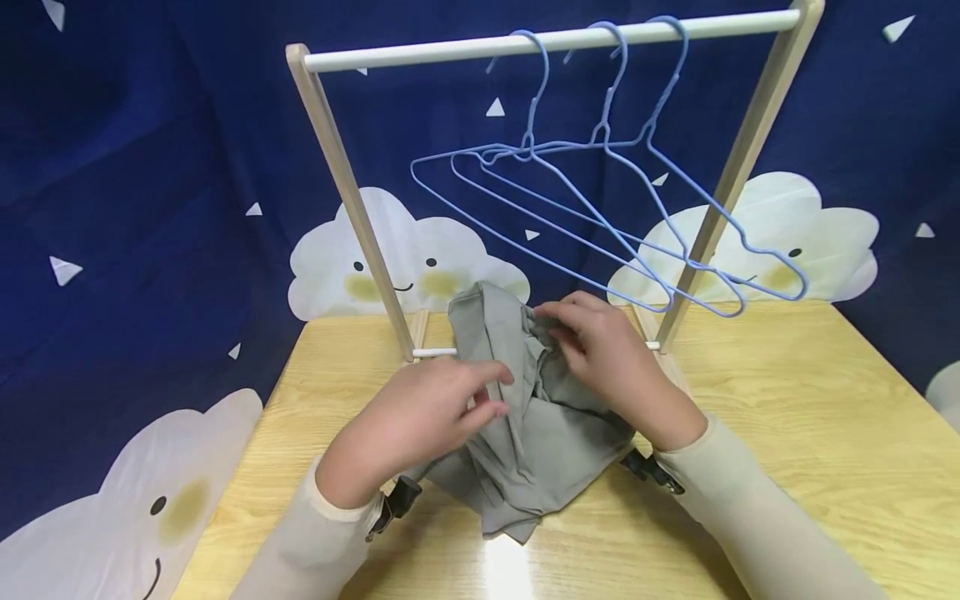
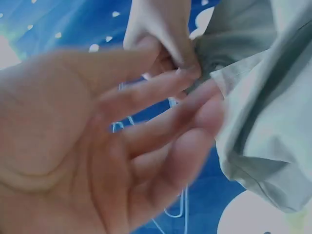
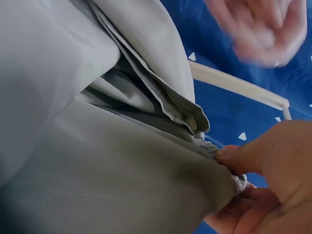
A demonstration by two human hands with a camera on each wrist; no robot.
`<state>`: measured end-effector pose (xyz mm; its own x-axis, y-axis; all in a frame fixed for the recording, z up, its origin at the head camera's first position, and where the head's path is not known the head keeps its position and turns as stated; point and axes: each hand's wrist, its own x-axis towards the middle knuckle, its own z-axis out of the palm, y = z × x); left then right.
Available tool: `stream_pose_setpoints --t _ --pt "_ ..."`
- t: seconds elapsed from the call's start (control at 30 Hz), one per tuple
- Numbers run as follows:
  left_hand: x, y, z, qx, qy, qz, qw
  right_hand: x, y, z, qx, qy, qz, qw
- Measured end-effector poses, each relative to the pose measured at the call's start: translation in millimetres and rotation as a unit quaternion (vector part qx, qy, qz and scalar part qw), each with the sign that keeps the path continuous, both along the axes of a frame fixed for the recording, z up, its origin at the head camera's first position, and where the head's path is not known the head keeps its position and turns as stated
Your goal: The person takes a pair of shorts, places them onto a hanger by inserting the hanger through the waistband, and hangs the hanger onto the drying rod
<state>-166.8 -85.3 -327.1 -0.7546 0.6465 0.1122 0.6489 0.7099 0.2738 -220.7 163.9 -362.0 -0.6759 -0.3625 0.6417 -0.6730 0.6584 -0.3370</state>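
Note:
A grey garment [image 1: 558, 454] stands bunched up over the table, its upper part raised and its lower edge spread toward me. My right hand [image 1: 611, 358] pinches its gathered top edge between thumb and fingers; the right wrist view shows this edge puckered under the thumb [image 3: 234, 155]. On the other side, my left hand [image 1: 427, 408] hovers in front of the cloth with thumb and fingers apart. In the left wrist view that hand's fingers are loosely bent, with nothing between them, and their tips overlap the edge of the garment [image 2: 273, 141].
Behind the garment stands a clothes rack with a white rail [image 1: 420, 52] and wooden posts [image 1: 352, 196]. Three blue wire hangers [image 1: 542, 75] hang from the rail, reaching down above my right hand. The wooden table [image 1: 795, 408] extends to both sides, before a dark blue cloud-patterned backdrop [image 1: 150, 192].

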Motion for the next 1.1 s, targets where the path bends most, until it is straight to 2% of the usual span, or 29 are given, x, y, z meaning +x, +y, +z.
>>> stream_pose_setpoints --t 0.1,0.2,0.27,0.4,0.5,0.6,0.77,1.1 --pt "-7.4 4.7 11.4 0.077 0.081 0.020 0.9936 7.7 -1 5.1 0.001 0.019 0.011 0.9997" --pt "-20.1 14.8 11.8 0.119 0.125 0.012 0.9849 13.2 -1 9.1 0.001 0.036 0.022 0.9991" --pt "-29.7 20.1 8.8 0.119 0.132 0.007 0.9842 16.4 -1 11.4 0.001 0.046 0.032 0.9984" --pt "-48.5 23.6 -2.2 0.092 0.106 -0.001 0.9901 22.3 -2 14.5 0.006 0.069 0.062 0.9956" --pt "-60.6 24.1 -10.7 0.085 0.094 -0.022 0.9917 25.9 -2 16.5 0.014 0.085 0.080 0.9931" --pt "-69.5 25.6 -15.7 0.095 0.104 -0.050 0.9887 28.2 -1 18.6 0.018 0.094 0.085 0.9918" --pt "-71.8 23.0 -15.0 0.116 0.120 -0.070 0.9835 29.4 1 22.5 0.013 0.100 0.087 0.9910" --pt "-69.4 15.0 -12.5 0.111 0.150 -0.057 0.9809 35.0 9 31.0 -0.006 0.101 0.074 0.9921"
